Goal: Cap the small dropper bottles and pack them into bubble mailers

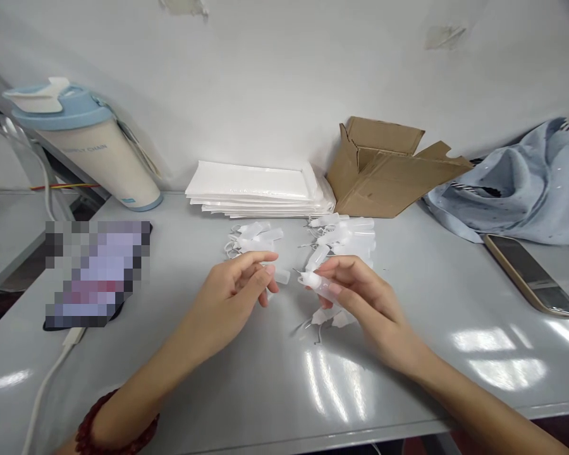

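Observation:
My left hand (239, 287) pinches a small translucent cap (281, 276) between thumb and fingers, just above the table. A few centimetres to its right, my right hand (355, 294) grips a small white needle-tip bottle (313, 281), its nozzle pointing left at the cap. Behind the left hand lies a pile of caps (255, 237). A heap of similar small bottles (344, 237) lies behind the right hand, and a few more loose pieces (329, 317) sit under it.
A stack of white plastic bags (256, 188) and an open cardboard box (389, 167) stand at the back. A tumbler (97, 151) leans far left, a phone on a cable (97, 273) left, another phone (531, 275) and blue cloth (516, 186) right.

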Tool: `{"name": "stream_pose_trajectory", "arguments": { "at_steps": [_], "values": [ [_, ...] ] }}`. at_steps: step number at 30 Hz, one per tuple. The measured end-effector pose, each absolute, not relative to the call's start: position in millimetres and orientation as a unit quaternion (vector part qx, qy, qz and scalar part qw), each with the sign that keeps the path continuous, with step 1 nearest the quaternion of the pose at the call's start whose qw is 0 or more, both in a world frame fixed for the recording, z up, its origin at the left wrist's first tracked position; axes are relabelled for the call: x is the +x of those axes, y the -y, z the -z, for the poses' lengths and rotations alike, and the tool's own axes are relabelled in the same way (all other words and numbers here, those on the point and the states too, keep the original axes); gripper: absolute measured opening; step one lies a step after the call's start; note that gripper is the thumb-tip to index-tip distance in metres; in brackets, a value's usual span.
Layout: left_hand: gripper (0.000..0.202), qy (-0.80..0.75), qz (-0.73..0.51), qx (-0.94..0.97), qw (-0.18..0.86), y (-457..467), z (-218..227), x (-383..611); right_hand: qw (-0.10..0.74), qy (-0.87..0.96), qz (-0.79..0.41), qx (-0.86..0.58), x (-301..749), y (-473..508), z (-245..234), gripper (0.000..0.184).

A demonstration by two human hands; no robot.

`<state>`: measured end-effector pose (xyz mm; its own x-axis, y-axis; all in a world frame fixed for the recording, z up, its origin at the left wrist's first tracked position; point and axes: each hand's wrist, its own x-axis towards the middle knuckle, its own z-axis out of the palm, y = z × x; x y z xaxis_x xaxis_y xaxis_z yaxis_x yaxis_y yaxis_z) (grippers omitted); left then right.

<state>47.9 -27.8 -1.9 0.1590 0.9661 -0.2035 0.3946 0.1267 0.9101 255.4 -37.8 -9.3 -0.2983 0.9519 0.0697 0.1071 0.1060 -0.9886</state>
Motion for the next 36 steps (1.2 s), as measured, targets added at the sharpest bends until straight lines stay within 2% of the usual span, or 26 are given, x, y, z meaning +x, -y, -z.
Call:
{"name": "stream_pose_trajectory", "arguments": {
  "at_steps": [5, 12, 18, 23, 26, 32, 36],
  "values": [
    [0.037, -0.525, -0.260, 0.602, 0.542, 27, 8, 50, 0.428, 0.577, -0.580, -0.384, 259, 34, 15, 0.014],
    [0.034, -0.463, -0.258, 0.573, 0.625, 26, 9, 51, 0.431, 0.558, -0.613, -0.357, 260, 34, 15, 0.014],
    [0.033, -0.400, -0.265, 0.463, 0.745, 26, 3, 53, 0.377, 0.576, -0.653, -0.316, 259, 40, 8, 0.014],
    [0.019, -0.428, -0.327, 0.452, 0.711, 27, 3, 51, 0.344, 0.655, -0.570, -0.358, 259, 45, 7, 0.017],
    [0.018, -0.445, -0.354, 0.455, 0.686, 25, 4, 48, 0.344, 0.662, -0.544, -0.384, 259, 45, 9, 0.016],
    [0.020, -0.491, -0.399, 0.416, 0.653, 23, 4, 46, 0.383, 0.654, -0.511, -0.407, 259, 45, 13, 0.014],
    [0.023, -0.490, -0.385, 0.411, 0.666, 23, 4, 46, 0.427, 0.623, -0.518, -0.402, 258, 44, 14, 0.012]
  ]
}}
